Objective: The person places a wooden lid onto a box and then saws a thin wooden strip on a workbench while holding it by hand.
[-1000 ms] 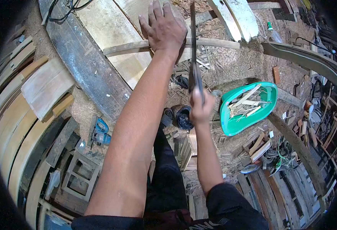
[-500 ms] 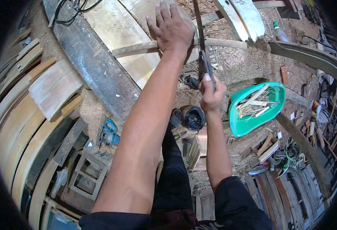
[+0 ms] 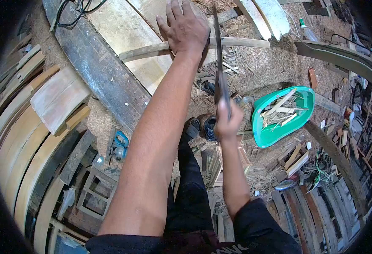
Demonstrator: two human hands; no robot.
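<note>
A narrow wooden strip (image 3: pixel 245 42) lies across the wide boards (image 3: pixel 124 31) on the bench and sticks out past them to the right. Spread fingers and palm of my left hand (image 3: pixel 187 31) press down on the strip and the board under it. Wrapped round the handle of a handsaw (image 3: pixel 220 63), my right hand (image 3: pixel 229 122) is slightly blurred, below the strip. The dark blade points away from me and crosses the strip just right of my left hand.
At the right, a green basin (image 3: pixel 281 133) holds wood scraps. Curved planks (image 3: pixel 33 156) are stacked at the left, near a blue power tool (image 3: pixel 120 144). A dark container (image 3: pixel 210 128) stands by my foot. Shavings cover the floor.
My right hand has moved down towards me with the saw, drawing the blade back. My left hand stays on the strip; the whole view has shifted slightly.
</note>
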